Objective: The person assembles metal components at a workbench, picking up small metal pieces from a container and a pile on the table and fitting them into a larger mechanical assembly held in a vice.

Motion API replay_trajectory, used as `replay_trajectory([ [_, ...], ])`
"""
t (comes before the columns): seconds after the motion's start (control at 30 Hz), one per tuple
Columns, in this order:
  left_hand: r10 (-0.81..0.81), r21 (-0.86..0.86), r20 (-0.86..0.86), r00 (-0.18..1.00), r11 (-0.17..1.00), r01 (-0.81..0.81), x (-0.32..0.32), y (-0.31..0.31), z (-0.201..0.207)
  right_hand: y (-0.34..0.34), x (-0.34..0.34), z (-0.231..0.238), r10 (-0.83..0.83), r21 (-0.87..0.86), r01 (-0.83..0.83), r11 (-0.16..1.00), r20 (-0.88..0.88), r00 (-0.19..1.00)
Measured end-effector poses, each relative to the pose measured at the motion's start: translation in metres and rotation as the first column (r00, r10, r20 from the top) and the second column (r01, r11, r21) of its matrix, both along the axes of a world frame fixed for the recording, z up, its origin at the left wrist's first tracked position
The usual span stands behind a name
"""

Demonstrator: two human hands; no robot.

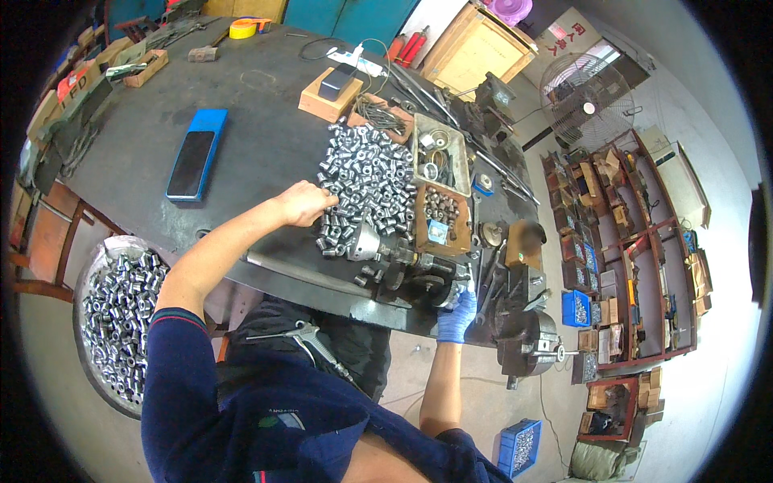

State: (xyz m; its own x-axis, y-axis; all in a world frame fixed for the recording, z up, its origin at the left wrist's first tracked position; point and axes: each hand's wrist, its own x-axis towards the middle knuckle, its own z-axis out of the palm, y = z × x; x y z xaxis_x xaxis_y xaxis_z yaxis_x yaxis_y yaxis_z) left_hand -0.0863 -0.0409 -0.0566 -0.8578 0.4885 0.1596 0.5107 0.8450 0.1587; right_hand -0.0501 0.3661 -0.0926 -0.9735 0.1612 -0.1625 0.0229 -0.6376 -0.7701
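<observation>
My left hand (304, 203), bare, is closed with curled fingers at the left edge of a heap of short silver metal bushings (366, 173). Whatever its fingertips pinch is too small to make out. My right hand (457, 316), in a blue glove, closes around the right end of a metal bench fixture (431, 282) at the table's front edge. The fixture has round discs along a shaft, and a shiny cone-shaped piece (365, 241) stands at its left end. A few loose bushings (369, 274) lie just in front of it.
A blue-framed phone-like device (196, 157) lies left on the dark table (266, 161). Beside the heap stand a parts tray (441, 145) and a wooden box (431, 245). A vise (527, 342) is at right. A bushing-filled basin (84, 354) stands lower left; an air gun (310, 338) is before me.
</observation>
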Motion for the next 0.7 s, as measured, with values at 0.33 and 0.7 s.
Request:
replay_trajectory([
  [0.33, 0.053, 0.081, 0.034, 0.998, 0.995, -0.055, 0.008, -0.007, -0.004, -0.001, 0.0, 0.001, -0.015, -0.019, 0.016, 1.0, 0.027, 1.0],
  [0.7, -0.038, 0.815, 0.511, 0.858, 0.338, -0.471, 0.059, 0.008, 0.042, -0.011, 0.006, 0.022, -0.078, -0.036, 0.085, 0.996, 0.154, 0.985],
])
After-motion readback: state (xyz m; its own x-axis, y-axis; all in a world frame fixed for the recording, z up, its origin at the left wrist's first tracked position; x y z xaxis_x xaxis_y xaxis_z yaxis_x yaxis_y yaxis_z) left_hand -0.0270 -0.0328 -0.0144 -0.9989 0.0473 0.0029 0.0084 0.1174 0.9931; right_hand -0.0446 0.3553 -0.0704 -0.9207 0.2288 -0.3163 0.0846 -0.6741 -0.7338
